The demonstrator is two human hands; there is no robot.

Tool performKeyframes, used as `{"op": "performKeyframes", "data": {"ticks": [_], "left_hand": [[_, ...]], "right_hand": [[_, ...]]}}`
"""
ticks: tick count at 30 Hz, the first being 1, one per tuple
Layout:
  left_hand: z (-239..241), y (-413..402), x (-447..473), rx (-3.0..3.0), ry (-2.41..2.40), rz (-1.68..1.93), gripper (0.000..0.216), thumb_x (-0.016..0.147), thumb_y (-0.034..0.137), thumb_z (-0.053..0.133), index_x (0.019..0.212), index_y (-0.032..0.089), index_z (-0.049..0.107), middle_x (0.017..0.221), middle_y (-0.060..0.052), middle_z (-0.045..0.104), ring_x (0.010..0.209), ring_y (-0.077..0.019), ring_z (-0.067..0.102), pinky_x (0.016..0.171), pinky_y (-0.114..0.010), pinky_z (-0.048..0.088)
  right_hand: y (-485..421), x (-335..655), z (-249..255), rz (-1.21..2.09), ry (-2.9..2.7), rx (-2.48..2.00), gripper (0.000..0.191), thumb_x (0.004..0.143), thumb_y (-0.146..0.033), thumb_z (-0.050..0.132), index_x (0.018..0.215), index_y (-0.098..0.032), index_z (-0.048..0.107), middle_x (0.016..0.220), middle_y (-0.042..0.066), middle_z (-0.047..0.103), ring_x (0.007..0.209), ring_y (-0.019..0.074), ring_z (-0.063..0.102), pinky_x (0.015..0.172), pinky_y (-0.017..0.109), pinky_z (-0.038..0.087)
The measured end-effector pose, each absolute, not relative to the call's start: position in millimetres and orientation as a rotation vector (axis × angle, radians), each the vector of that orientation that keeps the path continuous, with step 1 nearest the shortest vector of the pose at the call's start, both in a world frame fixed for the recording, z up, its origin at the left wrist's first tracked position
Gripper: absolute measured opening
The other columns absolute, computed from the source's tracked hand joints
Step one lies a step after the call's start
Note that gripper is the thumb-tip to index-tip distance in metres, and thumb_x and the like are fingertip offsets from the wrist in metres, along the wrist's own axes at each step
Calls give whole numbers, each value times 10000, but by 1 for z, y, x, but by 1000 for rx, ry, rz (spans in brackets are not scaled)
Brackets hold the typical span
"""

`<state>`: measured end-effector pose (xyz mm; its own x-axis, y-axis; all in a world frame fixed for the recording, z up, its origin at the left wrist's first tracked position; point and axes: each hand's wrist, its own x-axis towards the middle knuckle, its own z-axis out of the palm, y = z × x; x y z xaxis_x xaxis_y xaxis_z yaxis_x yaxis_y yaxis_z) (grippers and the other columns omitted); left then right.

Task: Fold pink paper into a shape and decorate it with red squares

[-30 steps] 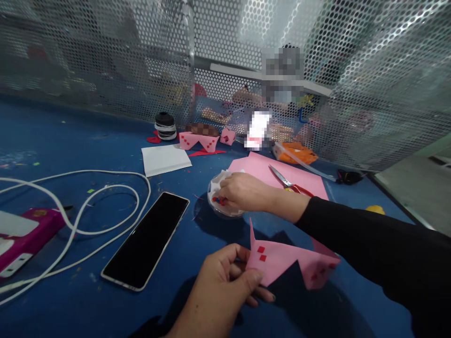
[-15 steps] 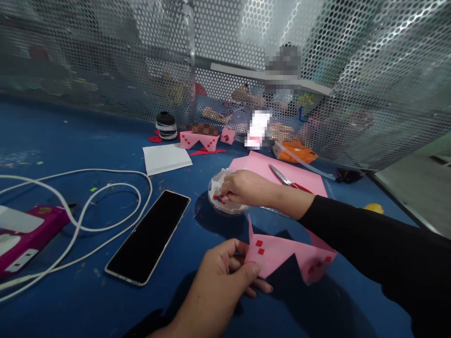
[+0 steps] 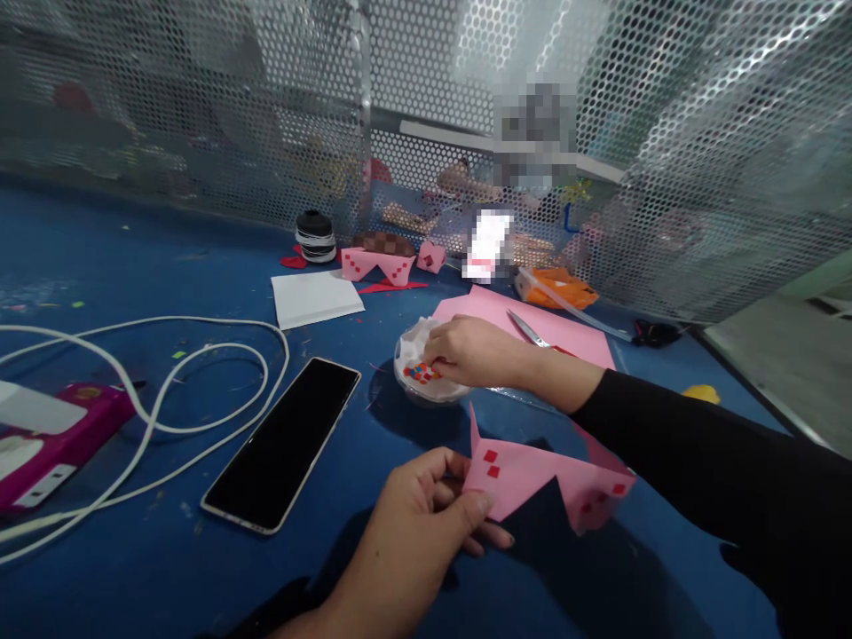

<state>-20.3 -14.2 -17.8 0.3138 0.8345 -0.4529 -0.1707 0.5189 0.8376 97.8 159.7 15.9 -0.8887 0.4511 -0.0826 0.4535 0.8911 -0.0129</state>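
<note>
My left hand [image 3: 432, 524] pinches the left end of a pair of pink paper glasses [image 3: 525, 479] dotted with small red squares, thumb in front and fingers behind. Over a clear round bowl [image 3: 407, 383] lined with white tissue, my right hand [image 3: 466, 348] has its fingers bent together and pointing down. Small red, blue and orange paper pieces [image 3: 421, 373] lie in the bowl beside those fingertips. Whatever the right fingertips hold, if anything, is hidden. My right forearm in a black sleeve passes above the right part of the glasses.
Scissors [image 3: 529, 330] lie on a pink sheet [image 3: 466, 306] behind my right wrist. A phone [image 3: 286, 444], a white cable [image 3: 283, 355] and a magenta device [image 3: 86, 444] are at left. Farther back are white paper [image 3: 316, 299], finished pink glasses [image 3: 378, 265] and a thread spool [image 3: 315, 237] near a perforated metal screen.
My right hand has shifted slightly up and right within the bowl, so more of the coloured pieces show. The left hand keeps the glasses in nearly the same place.
</note>
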Motion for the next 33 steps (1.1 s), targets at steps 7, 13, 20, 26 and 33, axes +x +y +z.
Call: {"op": "performKeyframes", "data": {"ticks": [7, 13, 20, 26, 33], "left_hand": [[-18, -14, -20, 759, 1037, 750, 127, 797, 244, 665, 875, 147, 639, 678, -34, 739, 649, -154, 723, 587, -222, 469], [-17, -13, -19, 754, 1037, 749, 118, 800, 248, 667, 864, 155, 634, 683, -30, 736, 640, -151, 716, 590, -228, 463], [-17, -14, -21, 778, 1050, 754, 138, 822, 254, 655, 909, 146, 647, 689, -47, 751, 665, -155, 720, 613, -234, 468], [-8, -12, -22, 776, 1097, 763, 114, 837, 218, 640, 911, 132, 640, 689, -38, 740, 665, -142, 721, 606, -214, 464], [-13, -9, -23, 784, 1108, 837, 171, 783, 260, 698, 888, 138, 640, 736, -47, 743, 681, -163, 732, 592, -223, 472]], "right_hand": [[155, 87, 12, -24, 2951, 739, 185, 840, -136, 557, 773, -167, 727, 771, 53, 700, 679, 154, 555, 664, 316, 302], [151, 84, 14, -29, 2957, 789, 184, 820, -131, 557, 735, -145, 720, 752, 72, 704, 651, 159, 532, 635, 319, 291], [154, 88, 14, -281, 3038, 863, 174, 790, -110, 571, 758, -157, 735, 780, 57, 698, 701, 158, 562, 668, 294, 352], [153, 96, 25, -669, 3131, 1191, 131, 829, -142, 579, 843, -147, 709, 809, 39, 711, 712, 136, 599, 667, 252, 414], [139, 121, 44, -1065, 3114, 1482, 139, 877, -221, 523, 795, -161, 618, 757, 30, 681, 704, 140, 609, 657, 262, 473]]}}
